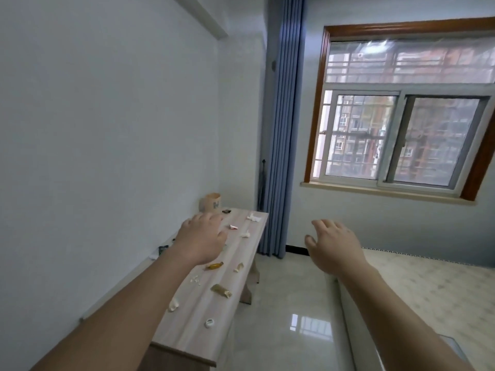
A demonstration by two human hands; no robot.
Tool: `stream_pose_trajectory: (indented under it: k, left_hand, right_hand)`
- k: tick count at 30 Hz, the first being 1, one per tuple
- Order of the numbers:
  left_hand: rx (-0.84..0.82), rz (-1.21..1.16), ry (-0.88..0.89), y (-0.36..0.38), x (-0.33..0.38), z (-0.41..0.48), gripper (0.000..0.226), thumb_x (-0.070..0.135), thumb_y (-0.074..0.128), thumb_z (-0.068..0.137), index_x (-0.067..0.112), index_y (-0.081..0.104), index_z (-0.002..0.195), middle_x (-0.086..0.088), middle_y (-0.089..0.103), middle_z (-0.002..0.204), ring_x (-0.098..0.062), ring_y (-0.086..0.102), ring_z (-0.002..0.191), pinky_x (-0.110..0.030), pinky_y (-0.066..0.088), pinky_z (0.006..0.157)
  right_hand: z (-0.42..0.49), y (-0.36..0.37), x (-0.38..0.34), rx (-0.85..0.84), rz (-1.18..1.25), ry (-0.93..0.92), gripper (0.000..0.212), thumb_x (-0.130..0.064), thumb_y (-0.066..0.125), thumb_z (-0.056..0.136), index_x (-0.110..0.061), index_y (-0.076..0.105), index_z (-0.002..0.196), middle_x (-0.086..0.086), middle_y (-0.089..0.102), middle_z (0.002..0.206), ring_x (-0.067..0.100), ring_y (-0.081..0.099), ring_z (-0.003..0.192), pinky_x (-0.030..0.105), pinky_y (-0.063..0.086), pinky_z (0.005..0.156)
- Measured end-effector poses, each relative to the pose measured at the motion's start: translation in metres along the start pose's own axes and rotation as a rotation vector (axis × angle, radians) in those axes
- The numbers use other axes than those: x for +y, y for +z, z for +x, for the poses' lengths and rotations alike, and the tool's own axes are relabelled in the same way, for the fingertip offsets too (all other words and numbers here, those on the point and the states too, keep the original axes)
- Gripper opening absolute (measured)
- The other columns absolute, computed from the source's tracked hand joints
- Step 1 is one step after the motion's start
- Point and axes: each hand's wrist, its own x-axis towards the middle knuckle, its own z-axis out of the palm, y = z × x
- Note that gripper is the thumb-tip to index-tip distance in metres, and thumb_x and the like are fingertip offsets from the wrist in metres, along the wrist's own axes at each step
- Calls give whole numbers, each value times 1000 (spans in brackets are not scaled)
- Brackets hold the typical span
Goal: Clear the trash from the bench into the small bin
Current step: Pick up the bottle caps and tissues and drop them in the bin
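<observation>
Bench [187,328] runs along the wall, near end at the bottom of the view, far end by the curtain [281,129].

Small bin [211,202] – far left corner of the bench top, against the wall, open top, lower part hidden behind the left hand.

Left hand [201,236]: palm down above the far half of the bench top, fingers straight and loose, nothing in it. Can't tell if the fingertips touch the surface.

Right hand [332,245]: off the bench's right edge, in the air over the floor [281,317], fingers loosely spread, thumb out, empty.

Trash on the bench top, near to far:
- white cap [209,322], near end, about mid-width
- crumpled white scrap [173,305], by the left edge, beside the forearm
- brown wrapper [221,290], toward the right edge
- small white bits [195,281], centre
- amber piece [214,265], just beside the left wrist
- beige scrap [239,267], near the right edge
- white wad [245,234], right edge, level with the left hand
- red-and-white wrapper [233,227], just right of the left fingers
- crumpled white paper [253,217], far right corner
- dark item [226,211], far end, just beside the bin

All pieces lie apart from each other – none touching a hand that I can see.

Window [401,116] on the far wall.
</observation>
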Motion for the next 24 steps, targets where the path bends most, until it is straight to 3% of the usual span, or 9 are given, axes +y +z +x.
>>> stream_pose_trajectory:
  k: [6,13,21,24]
  left_hand:
    - [-21,-16,-93,30,-26,43,50,40,31,95,23,34,142,-5,41,145,-25,39,130,-43,32,106]
    - [-32,-62,-159,89,-75,116,52,42,29,94,23,34,143,-4,42,145,-26,41,128,-45,33,107]
    - [-48,-41,-185,153,-103,180,49,44,30,95,22,40,137,-4,46,141,-26,44,124,-45,35,104]
    - [-53,-34,-215,181,-111,194,49,45,30,95,22,40,137,-3,45,142,-25,42,126,-45,33,106]
  right_hand:
    - [62,45,-10,-46,35,-62,42,-40,35,97,-16,47,129,5,52,135,24,46,123,38,36,102]
    - [144,107,-32,-137,6,-88,52,-42,32,98,-17,36,143,5,42,148,24,37,135,40,30,111]
    - [223,192,-36,-192,66,-104,42,-38,32,96,-17,46,129,5,50,136,26,45,123,40,36,100]
    - [252,228,-36,-239,83,-147,49,-39,31,97,-16,41,138,5,45,143,26,40,131,41,34,106]
